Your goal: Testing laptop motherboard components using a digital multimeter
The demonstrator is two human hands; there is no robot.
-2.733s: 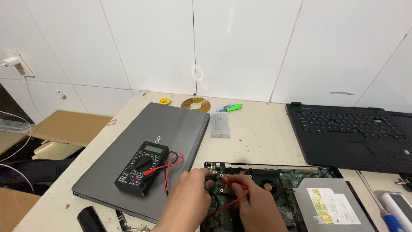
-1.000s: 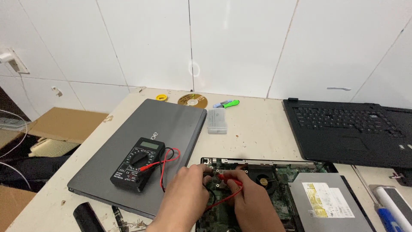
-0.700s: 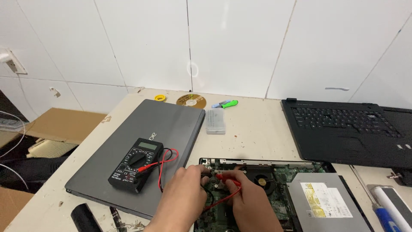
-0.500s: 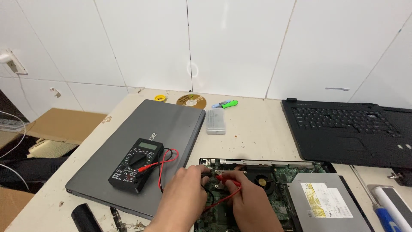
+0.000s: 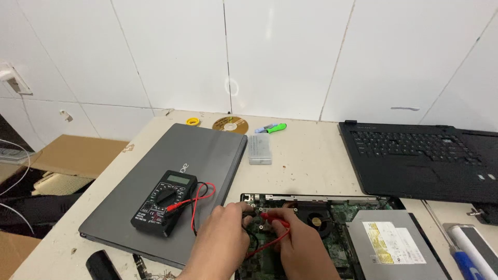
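The right hand (image 5: 303, 249) has its grip closed around one red probe (image 5: 274, 220), tip down on the green circuit board (image 5: 270, 249) of one opened laptop base (image 5: 337, 233). Just left of it, the left hand (image 5: 220, 243) pinches a second probe against the same board; its fingers are closed, though the probe itself is mostly hidden beneath them. One red lead (image 5: 270, 245) and one black lead (image 5: 253, 239) run between the two hands across the board.

Right of the right hand sit one round fan (image 5: 316, 220) and one silver disc drive (image 5: 391, 243) in the base. Left of the left hand, one black multimeter (image 5: 165, 202) lies on one closed grey laptop (image 5: 176, 176), its leads looping beside it.

Farther off, towards the wall, the worktop (image 5: 306, 155) carries one clear plastic case (image 5: 259, 149), one green-capped marker (image 5: 272, 127), one gold disc (image 5: 230, 124) and one yellow tape roll (image 5: 193, 122). Well to the right lies one black keyboard panel (image 5: 420, 161).
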